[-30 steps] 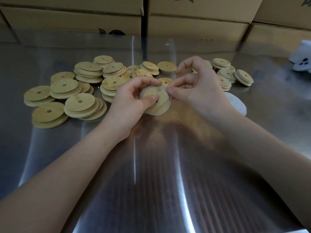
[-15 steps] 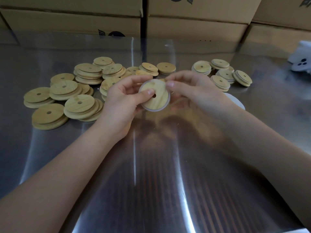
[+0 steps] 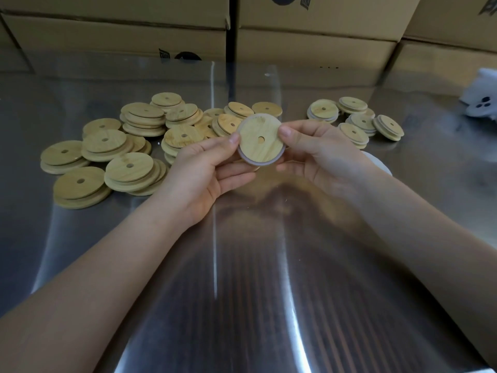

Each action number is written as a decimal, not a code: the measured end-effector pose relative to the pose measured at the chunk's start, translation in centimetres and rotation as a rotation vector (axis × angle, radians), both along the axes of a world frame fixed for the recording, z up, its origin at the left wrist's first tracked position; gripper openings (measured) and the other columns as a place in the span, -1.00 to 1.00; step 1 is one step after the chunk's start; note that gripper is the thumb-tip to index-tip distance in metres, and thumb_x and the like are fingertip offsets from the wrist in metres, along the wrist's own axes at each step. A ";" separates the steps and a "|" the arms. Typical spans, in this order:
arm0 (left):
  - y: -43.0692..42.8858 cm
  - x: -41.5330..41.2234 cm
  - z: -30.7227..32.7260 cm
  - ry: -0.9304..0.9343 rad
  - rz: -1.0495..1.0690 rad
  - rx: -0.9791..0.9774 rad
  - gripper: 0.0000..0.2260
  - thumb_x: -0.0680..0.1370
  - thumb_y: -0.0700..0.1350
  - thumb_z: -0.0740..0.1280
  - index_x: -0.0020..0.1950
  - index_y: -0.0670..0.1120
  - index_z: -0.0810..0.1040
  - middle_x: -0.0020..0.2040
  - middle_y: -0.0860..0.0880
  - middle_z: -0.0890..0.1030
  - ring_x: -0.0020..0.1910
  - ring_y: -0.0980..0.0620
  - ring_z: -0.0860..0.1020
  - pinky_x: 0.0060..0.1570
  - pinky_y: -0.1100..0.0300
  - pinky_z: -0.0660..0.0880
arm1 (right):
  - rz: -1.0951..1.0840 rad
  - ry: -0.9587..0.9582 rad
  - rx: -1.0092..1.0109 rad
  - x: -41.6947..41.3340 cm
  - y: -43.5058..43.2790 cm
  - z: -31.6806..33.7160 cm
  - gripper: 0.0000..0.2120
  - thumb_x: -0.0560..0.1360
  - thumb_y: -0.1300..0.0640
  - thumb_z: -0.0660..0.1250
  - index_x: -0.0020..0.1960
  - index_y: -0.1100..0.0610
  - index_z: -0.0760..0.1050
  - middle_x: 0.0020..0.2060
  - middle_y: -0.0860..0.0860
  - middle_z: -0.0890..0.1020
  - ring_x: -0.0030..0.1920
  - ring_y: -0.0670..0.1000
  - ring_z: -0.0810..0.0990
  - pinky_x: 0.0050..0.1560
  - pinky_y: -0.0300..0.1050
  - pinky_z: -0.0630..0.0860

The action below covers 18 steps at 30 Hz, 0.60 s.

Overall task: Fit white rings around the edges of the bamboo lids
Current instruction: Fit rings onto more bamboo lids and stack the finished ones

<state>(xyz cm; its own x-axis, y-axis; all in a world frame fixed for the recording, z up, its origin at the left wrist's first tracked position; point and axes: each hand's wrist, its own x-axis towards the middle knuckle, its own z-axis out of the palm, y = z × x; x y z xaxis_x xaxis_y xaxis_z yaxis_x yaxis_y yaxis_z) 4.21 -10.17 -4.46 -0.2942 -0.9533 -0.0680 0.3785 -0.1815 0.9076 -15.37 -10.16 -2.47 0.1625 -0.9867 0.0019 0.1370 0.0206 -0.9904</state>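
The desk (image 3: 242,305) is shiny metal streaked with reflections. A loose pile of bamboo lids (image 3: 129,157), each with a small centre hole, spreads over its far left, many of them stacked. A smaller cluster of lids (image 3: 357,122) sits at the far right. Just nearer than that cluster, a white disc (image 3: 383,162) lies partly hidden. A white object (image 3: 481,100) rests at the far right edge.

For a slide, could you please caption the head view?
Left hand and right hand hold a round bamboo lid, white ring around its edge, above a metal table.
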 end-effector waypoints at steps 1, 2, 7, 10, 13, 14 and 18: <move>0.0 0.0 0.0 0.014 0.000 0.011 -0.75 0.56 -0.11 0.32 0.17 -0.21 0.59 0.04 -0.18 0.70 0.01 -0.13 0.69 -0.15 0.11 0.64 | 0.003 -0.010 0.016 0.0 0.0 0.0 -0.70 0.35 0.06 0.44 0.02 0.20 0.60 -0.18 0.09 0.68 -0.21 0.00 0.65 -0.26 -0.16 0.60; 0.0 0.0 0.0 0.032 -0.001 0.020 -0.74 0.52 -0.11 0.35 0.15 -0.21 0.60 0.03 -0.17 0.70 0.00 -0.13 0.70 -0.16 0.12 0.64 | 0.009 -0.022 0.031 0.0 0.0 -0.1 -0.69 0.36 0.07 0.43 0.04 0.21 0.59 -0.17 0.09 0.68 -0.21 0.01 0.65 -0.26 -0.16 0.60; -0.1 0.2 0.0 0.079 -0.011 0.027 -0.75 0.39 -0.08 0.38 0.01 -0.16 0.61 -0.04 -0.14 0.72 -0.05 -0.11 0.71 -0.21 0.13 0.64 | 0.048 -0.072 0.062 0.1 -0.1 -0.2 -0.76 0.36 0.09 0.42 -0.02 0.19 0.58 -0.17 0.08 0.68 -0.18 0.01 0.67 -0.27 -0.16 0.61; -0.2 0.2 0.0 0.093 -0.003 0.012 -0.77 0.39 -0.09 0.37 -0.01 -0.16 0.60 -0.04 -0.12 0.72 -0.06 -0.09 0.71 -0.23 0.15 0.64 | 0.060 -0.079 0.048 0.1 -0.2 -0.3 -0.81 0.35 0.09 0.43 -0.09 0.16 0.57 -0.19 0.09 0.68 -0.19 0.01 0.67 -0.28 -0.15 0.62; -0.2 0.1 -0.1 0.114 0.004 0.022 -0.79 0.42 -0.10 0.36 0.01 -0.15 0.61 -0.06 -0.11 0.73 -0.07 -0.08 0.71 -0.23 0.17 0.63 | 0.052 -0.091 0.053 0.2 -0.2 -0.4 -0.82 0.35 0.09 0.43 -0.10 0.15 0.60 -0.21 0.09 0.67 -0.22 0.01 0.66 -0.28 -0.15 0.61; -0.1 0.1 -0.2 0.125 0.007 0.030 -0.80 0.45 -0.10 0.36 0.02 -0.15 0.62 -0.06 -0.11 0.73 -0.07 -0.08 0.71 -0.23 0.17 0.63 | 0.045 -0.092 0.063 0.3 -0.2 -0.4 -0.80 0.36 0.08 0.43 -0.07 0.16 0.61 -0.22 0.08 0.67 -0.24 0.01 0.65 -0.29 -0.16 0.61; -0.1 -0.1 -0.3 0.145 -0.021 0.017 -0.76 0.47 -0.10 0.38 0.10 -0.15 0.63 0.03 -0.11 0.71 0.02 -0.06 0.69 -0.16 0.20 0.62 | 0.006 -0.087 0.128 0.4 -0.2 -0.4 -0.77 0.44 0.09 0.42 0.01 0.21 0.59 -0.22 0.09 0.66 -0.26 0.01 0.65 -0.26 -0.16 0.60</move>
